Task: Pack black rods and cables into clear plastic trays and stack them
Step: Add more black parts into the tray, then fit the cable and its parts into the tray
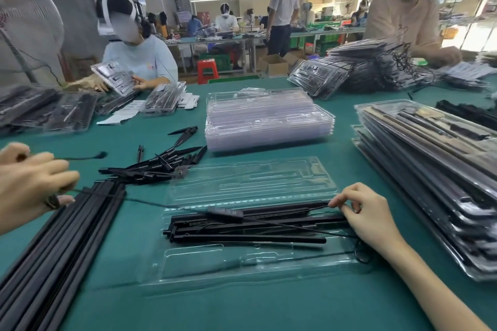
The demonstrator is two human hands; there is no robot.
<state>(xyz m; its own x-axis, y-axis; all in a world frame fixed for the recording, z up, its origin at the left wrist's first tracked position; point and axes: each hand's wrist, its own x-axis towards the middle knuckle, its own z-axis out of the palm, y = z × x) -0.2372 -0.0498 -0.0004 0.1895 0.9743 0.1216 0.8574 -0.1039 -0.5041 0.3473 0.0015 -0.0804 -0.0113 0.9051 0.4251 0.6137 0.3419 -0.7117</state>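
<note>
**Cable held over an open clamshell tray**

The green table (pixel 242 312) carries a long bundle of black rods (pixel 53 244) at the left and a stack of filled trays (pixel 430 169) at the right. Beyond lies a stack of empty clear trays (pixel 266 118). The open clear tray (pixel 242 260) in front holds several black rods (pixel 250 236). The right hand (pixel 368 215) pinches a thin black cable (pixel 282 222) at the tray's right end. The left hand (pixel 32 183) grips the cable's other end above the bundle.
</note>
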